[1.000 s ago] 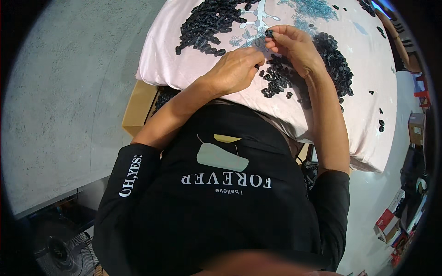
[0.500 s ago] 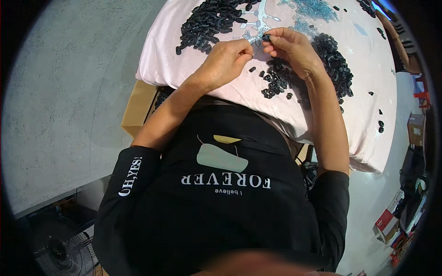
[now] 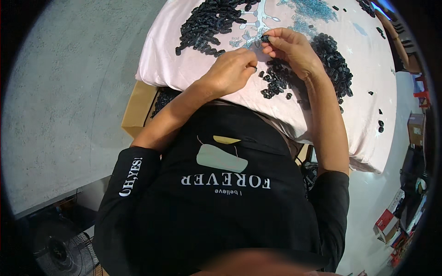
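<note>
One small dark piece (image 3: 255,69) shows at the pinched fingers of the left hand (image 3: 230,71). Just ahead and to its right, the right hand (image 3: 295,49) grips a black piece (image 3: 265,38) between thumb and fingers. Loose black bits (image 3: 275,85) lie just right of the left hand on the pink-covered counter (image 3: 368,71). Beside the right wrist sits a black heap (image 3: 332,60); beyond the left hand spreads a black pile (image 3: 205,27). Well right of both hands is another person's arm (image 3: 399,48).
</note>
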A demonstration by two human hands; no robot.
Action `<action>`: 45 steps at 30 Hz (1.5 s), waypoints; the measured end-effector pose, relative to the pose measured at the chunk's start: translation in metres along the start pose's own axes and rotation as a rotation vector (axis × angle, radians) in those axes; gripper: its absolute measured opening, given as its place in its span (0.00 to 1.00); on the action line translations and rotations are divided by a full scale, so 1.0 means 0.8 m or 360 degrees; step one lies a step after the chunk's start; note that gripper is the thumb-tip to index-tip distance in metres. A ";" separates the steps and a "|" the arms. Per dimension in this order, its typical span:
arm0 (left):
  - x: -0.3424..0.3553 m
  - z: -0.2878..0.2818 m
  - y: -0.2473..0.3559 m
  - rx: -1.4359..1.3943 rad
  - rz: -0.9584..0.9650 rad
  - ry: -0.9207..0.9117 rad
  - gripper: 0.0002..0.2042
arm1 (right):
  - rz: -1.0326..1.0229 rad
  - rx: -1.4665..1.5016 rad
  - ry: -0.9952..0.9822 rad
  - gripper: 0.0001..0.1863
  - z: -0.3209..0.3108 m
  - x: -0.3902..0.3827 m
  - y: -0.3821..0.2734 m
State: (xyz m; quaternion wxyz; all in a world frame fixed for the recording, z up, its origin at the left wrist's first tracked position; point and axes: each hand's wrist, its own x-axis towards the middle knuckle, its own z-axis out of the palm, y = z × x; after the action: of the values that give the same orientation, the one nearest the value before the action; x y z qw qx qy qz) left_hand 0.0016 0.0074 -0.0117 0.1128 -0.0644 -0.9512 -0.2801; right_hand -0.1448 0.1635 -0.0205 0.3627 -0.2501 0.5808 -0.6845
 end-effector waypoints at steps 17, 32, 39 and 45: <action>0.029 -0.018 -0.003 -0.1126 -0.0290 0.0292 0.08 | -0.0053 0.0006 -0.0114 0.10 0.009 -0.004 -0.004; 0.029 -0.017 -0.002 -0.1087 -0.0346 0.0252 0.06 | -0.0151 -0.0058 -0.0128 0.09 0.012 -0.006 -0.004; 0.023 -0.011 0.002 -0.0994 -0.0411 0.0275 0.04 | -0.0147 -0.0192 -0.0122 0.09 0.016 -0.008 -0.006; 0.019 -0.009 0.001 -0.0709 -0.0409 0.0350 0.02 | -0.0200 -0.0224 -0.0156 0.08 0.019 -0.009 -0.006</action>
State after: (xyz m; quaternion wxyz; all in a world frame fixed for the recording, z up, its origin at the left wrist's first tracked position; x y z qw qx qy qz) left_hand -0.0120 0.0048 -0.0015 0.1620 0.0644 -0.8485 -0.4997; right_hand -0.1296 0.1599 -0.0120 0.3285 -0.3442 0.5922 -0.6503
